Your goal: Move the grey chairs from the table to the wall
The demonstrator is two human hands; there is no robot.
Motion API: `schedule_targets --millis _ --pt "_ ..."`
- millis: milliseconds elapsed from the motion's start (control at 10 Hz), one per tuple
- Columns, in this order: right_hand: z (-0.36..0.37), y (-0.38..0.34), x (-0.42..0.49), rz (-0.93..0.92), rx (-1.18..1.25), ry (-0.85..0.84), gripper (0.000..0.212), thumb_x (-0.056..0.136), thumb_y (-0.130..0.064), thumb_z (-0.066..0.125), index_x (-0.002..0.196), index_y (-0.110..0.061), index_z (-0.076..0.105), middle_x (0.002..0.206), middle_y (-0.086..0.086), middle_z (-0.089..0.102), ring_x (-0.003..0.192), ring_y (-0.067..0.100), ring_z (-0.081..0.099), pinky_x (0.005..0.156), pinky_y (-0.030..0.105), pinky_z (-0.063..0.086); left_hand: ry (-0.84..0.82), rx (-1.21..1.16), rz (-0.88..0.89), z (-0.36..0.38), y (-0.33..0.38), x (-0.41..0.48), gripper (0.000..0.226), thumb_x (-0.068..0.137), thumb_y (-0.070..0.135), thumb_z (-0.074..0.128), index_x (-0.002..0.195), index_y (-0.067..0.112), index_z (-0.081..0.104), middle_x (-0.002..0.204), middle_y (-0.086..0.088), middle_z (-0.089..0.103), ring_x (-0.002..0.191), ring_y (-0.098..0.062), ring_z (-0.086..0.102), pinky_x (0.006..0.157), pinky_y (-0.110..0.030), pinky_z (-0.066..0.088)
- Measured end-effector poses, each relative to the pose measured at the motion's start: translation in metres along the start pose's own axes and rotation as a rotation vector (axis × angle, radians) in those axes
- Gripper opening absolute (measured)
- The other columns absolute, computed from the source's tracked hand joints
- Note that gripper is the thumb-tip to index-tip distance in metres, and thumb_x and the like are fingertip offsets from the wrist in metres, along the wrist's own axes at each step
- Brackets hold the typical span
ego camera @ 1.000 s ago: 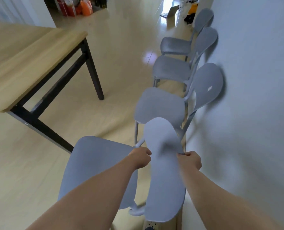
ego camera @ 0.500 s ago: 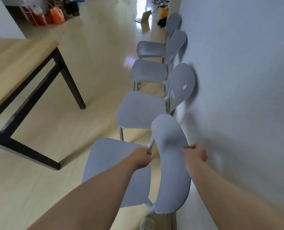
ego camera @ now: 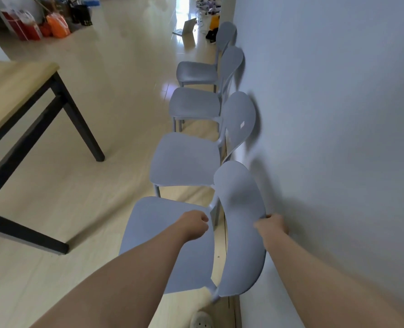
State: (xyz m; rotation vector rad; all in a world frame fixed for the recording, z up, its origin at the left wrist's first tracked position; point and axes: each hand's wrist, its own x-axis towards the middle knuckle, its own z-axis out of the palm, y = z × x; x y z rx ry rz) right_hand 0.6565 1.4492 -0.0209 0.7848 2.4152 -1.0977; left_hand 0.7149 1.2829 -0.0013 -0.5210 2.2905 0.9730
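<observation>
The nearest grey chair (ego camera: 167, 247) stands side-on to the white wall (ego camera: 338, 138), its backrest close to it. My right hand (ego camera: 273, 224) is shut on the backrest's right edge, between chair and wall. My left hand (ego camera: 195, 224) hovers over the seat with fingers curled; a narrow gap shows between it and the backrest's left strut. Beyond it three more grey chairs, the second chair (ego camera: 186, 159), third chair (ego camera: 193, 102) and farthest chair (ego camera: 196, 71), line the wall with backrests against it.
A wooden table (ego camera: 11, 91) with black legs stands to the left, with open floor between it and the chairs. Red and orange bags (ego camera: 54, 24) sit at the far left. Shoes and clutter (ego camera: 210, 20) lie past the last chair. A slipper (ego camera: 201, 319) shows below.
The chair has moved right, closer to the wall, into line behind the other three. My left hand has come off the backrest's left strut. The view has swung right.
</observation>
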Motion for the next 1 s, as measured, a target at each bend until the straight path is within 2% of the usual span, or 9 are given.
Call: schedule_targets --millis 100,200,300,400,500,700,800,900,1000 --pt "-0.005 0.013 -0.005 0.113 0.051 -0.089 0.035 0.085 0.003 0.059 0.119 0.01 0.057 0.126 0.026 0.058 0.11 0.037 0.059 0.099 0.042 0.047 -0.013 0.017 0.034 0.006 0.009 -0.001 0.028 0.097 0.009 0.038 0.114 0.017 0.058 0.117 -0.007 0.052 0.107 -0.023 0.054 0.095 -0.03 0.044" --pt "-0.014 0.018 -0.005 0.129 0.145 -0.071 0.034 0.082 0.009 0.062 0.116 0.014 0.058 0.123 0.027 0.06 0.099 0.033 0.06 0.098 0.042 0.048 0.001 0.033 0.025 0.013 0.012 -0.003 0.022 0.096 0.008 0.036 0.082 0.018 0.049 0.101 -0.006 0.047 0.091 -0.02 0.047 0.081 -0.027 0.04" --pt "-0.017 0.024 -0.007 0.106 0.126 0.003 0.035 0.082 0.004 0.064 0.116 0.01 0.061 0.12 0.024 0.064 0.108 0.035 0.063 0.093 0.038 0.049 -0.025 0.059 0.019 0.016 0.013 -0.008 0.025 0.096 0.007 0.037 0.092 0.016 0.06 0.111 -0.012 0.053 0.1 -0.023 0.054 0.096 -0.032 0.046" --pt "-0.026 0.036 -0.012 0.072 0.063 0.098 0.032 0.081 -0.003 0.064 0.112 0.007 0.065 0.114 0.024 0.068 0.104 0.037 0.066 0.085 0.037 0.051 -0.037 0.077 0.035 0.022 0.016 -0.014 0.041 0.097 0.008 0.038 0.136 0.008 0.05 0.14 -0.012 0.05 0.126 -0.027 0.051 0.109 -0.034 0.041" --pt "-0.037 0.045 -0.022 0.016 -0.102 0.174 0.028 0.087 -0.009 0.053 0.11 0.005 0.065 0.116 0.025 0.067 0.107 0.039 0.064 0.081 0.035 0.05 -0.06 0.097 0.052 0.031 0.018 -0.017 0.042 0.097 0.01 0.039 0.138 0.008 0.048 0.144 -0.012 0.048 0.129 -0.027 0.05 0.11 -0.034 0.041" --pt "-0.045 0.044 -0.031 -0.04 -0.259 0.202 0.033 0.095 -0.008 0.044 0.123 0.006 0.058 0.129 0.023 0.06 0.121 0.036 0.057 0.096 0.039 0.048 -0.057 0.097 0.108 0.039 0.027 -0.026 0.039 0.098 0.008 0.038 0.134 0.006 0.052 0.139 -0.015 0.051 0.123 -0.028 0.053 0.106 -0.033 0.042" --pt "-0.047 0.039 -0.038 -0.049 -0.262 0.211 0.034 0.094 -0.004 0.045 0.124 0.004 0.056 0.132 0.022 0.057 0.124 0.035 0.055 0.098 0.039 0.046 -0.062 0.105 0.134 0.036 0.022 -0.028 0.041 0.097 0.007 0.038 0.138 0.01 0.049 0.131 -0.015 0.056 0.111 -0.025 0.056 0.094 -0.029 0.043" --pt "-0.039 0.043 -0.05 -0.1 -0.159 0.186 0.038 0.09 -0.007 0.048 0.127 -0.003 0.051 0.133 0.02 0.056 0.123 0.036 0.054 0.099 0.04 0.045 -0.046 0.122 0.138 0.026 0.008 -0.036 0.039 0.097 0.01 0.04 0.133 0.009 0.053 0.118 -0.011 0.057 0.116 -0.025 0.056 0.092 -0.028 0.042" --pt "-0.035 0.025 -0.069 -0.217 0.025 0.248 0.047 0.088 -0.013 0.054 0.134 -0.008 0.047 0.133 0.017 0.054 0.12 0.035 0.053 0.101 0.04 0.044 -0.023 0.094 0.117 0.019 -0.011 -0.043 0.041 0.096 0.01 0.042 0.136 0.01 0.05 0.137 -0.013 0.054 0.126 -0.027 0.052 0.105 -0.033 0.041"
